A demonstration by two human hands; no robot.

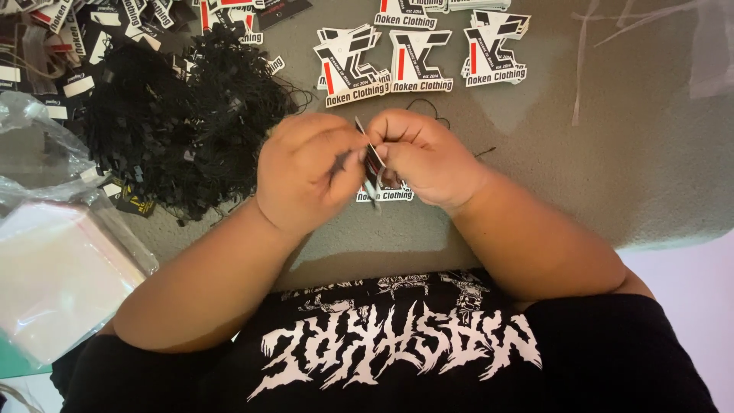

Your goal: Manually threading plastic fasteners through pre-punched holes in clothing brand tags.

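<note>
Grey tabletop [612, 153] fills most of my view, its right and lower edges cut off. At lower left, a stack of clear plastic sleeves [53, 283] lies in a crumpled transparent bag [34, 145]; I cannot count them. In the upper left, a tangled heap of black string loops [176, 115] hides whatever lies beneath. Along the top centre, white, black and red die-cut card tags [417, 57] lie in small stacks, partly cropped. At frame centre, my left hand [302, 172] and right hand [424, 157] are both curled tight, pinching one such card hang tag [378, 180] between them, mostly hidden by fingers.
</note>
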